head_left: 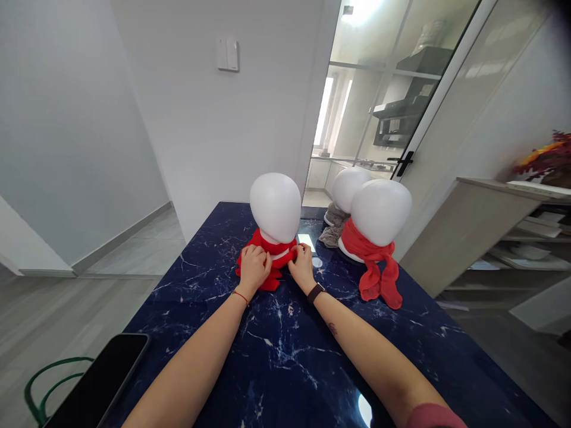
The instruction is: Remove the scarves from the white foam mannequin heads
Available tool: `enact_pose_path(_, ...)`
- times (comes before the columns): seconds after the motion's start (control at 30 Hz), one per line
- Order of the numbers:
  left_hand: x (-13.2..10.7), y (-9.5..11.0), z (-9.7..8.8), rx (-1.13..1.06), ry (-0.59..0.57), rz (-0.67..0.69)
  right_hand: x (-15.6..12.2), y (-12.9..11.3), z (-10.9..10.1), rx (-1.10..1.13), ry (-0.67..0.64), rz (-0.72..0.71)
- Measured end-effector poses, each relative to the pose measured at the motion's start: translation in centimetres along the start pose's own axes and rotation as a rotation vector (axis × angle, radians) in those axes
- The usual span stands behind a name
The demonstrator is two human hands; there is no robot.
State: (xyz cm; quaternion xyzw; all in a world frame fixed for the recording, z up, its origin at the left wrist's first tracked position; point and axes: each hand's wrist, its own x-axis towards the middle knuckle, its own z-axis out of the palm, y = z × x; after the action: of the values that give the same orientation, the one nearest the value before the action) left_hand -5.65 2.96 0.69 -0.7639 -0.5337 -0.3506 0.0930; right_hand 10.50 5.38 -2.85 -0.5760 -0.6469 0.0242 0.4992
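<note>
A white mannequin head (275, 202) stands upright on the dark blue marbled table, with a bright red scarf (270, 282) around the base of its neck. My left hand (255, 266) is closed on the scarf at the left of the neck, its fingertips partly hidden by the back of the hand. On the other side, my right hand (303, 268) pinches the scarf's edge close to the neck. A strip of white neck shows between the hands. One scarf end hangs onto the tabletop in front.
To the right stands another white mannequin head (381, 211) with a knotted coral-red scarf (372, 261). Behind it is a third head (350, 187) with a grey scarf (333, 229). A black phone (100, 380) lies at the table's near left. Shelves (499, 238) stand beyond the right side.
</note>
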Motion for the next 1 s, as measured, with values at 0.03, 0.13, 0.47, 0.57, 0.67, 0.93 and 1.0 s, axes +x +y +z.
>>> enact_pose_path(0.03, 0.0, 0.4, -0.1, -0.017, -0.004, 0.065, 0.0, -0.4, -0.3, -0.015, -0.001, -0.036)
enact_pose_path(0.13, -0.2, 1.3, 0.0, -0.032, -0.049, 0.182, -0.1, -1.5, -0.9, 0.036, -0.069, -0.172)
enact_pose_path(0.47, -0.3, -0.7, 1.9, -0.001, -0.111, -0.186, -0.4, -0.8, 0.0, 0.030, -0.344, -0.220)
enact_pose_path(0.57, -0.4, -0.3, 1.5, 0.082, -0.090, -0.132, -0.4, -0.8, -0.1, -0.045, -0.365, -0.237)
enact_pose_path(0.67, -0.4, 0.2, 1.1, 0.130, -0.076, -0.059, -0.3, -1.2, -0.5, -0.155, -0.351, -0.299)
enact_pose_path(0.93, -0.3, 0.1, 1.3, 0.126, -0.157, 0.119, 0.0, -2.0, -1.3, -0.338, -0.410, -0.474)
enact_pose_path(1.0, -0.4, 0.0, 1.2, 0.156, -0.156, 0.063, -0.1, -2.0, -1.3, -0.364, -0.399, -0.444)
